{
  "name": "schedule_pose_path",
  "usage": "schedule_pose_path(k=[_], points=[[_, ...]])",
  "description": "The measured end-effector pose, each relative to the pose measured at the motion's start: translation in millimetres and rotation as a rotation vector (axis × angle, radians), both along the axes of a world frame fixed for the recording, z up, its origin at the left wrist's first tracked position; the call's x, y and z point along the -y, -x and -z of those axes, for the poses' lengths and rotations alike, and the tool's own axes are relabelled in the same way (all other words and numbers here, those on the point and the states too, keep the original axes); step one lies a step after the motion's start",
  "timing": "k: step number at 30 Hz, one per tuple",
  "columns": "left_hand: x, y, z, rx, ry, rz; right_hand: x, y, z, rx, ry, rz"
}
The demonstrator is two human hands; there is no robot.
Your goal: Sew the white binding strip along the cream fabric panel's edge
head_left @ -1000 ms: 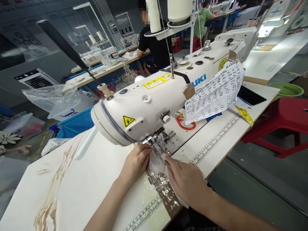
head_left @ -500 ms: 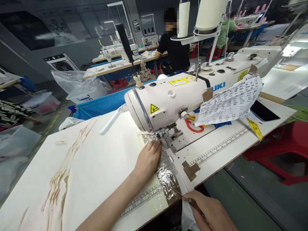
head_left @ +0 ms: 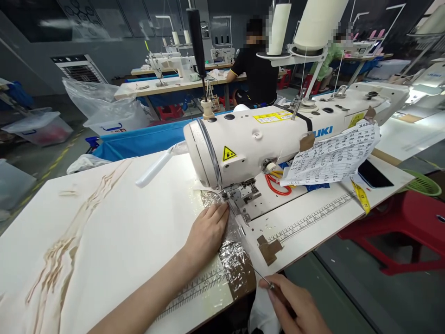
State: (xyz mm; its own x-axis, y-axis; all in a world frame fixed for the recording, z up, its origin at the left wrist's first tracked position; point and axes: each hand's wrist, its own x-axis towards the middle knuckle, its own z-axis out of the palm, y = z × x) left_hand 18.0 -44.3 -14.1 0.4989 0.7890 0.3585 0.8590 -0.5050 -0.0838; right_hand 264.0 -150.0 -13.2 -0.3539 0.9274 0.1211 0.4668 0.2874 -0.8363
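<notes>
My left hand (head_left: 207,230) lies palm down beside the sewing head of a white sewing machine (head_left: 243,139), its fingers flat and their tips close to the presser foot. Under and beside it is a shiny strip of clear tape (head_left: 234,266). A white fabric strip (head_left: 255,243) runs from the foot toward the table's front edge, and white cloth hangs below there. My right hand (head_left: 295,304) is closed round the handle of an awl (head_left: 271,286), whose thin metal shaft points at the strip by the tape. The fabric at the needle is mostly hidden.
Gathered pale fabric (head_left: 55,260) lies on the left of the table. Scissors with red handles (head_left: 278,185), a handwritten sheet (head_left: 330,155), a yellow tape measure (head_left: 361,197) and a phone (head_left: 375,174) are at the right. A red stool (head_left: 399,222) stands beside the table. A co-worker sits behind.
The view has shifted slightly, with the table's left side sliding left in the picture. Both hands keep nearly the same places by the machine; the awl stays in my right hand.
</notes>
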Motion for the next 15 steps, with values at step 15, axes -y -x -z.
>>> schedule_pose_path(k=[15], points=[[-3.1,13.4,-1.4,0.067,0.031,0.109,4.4,25.0,7.9,-0.453,0.622,0.182]])
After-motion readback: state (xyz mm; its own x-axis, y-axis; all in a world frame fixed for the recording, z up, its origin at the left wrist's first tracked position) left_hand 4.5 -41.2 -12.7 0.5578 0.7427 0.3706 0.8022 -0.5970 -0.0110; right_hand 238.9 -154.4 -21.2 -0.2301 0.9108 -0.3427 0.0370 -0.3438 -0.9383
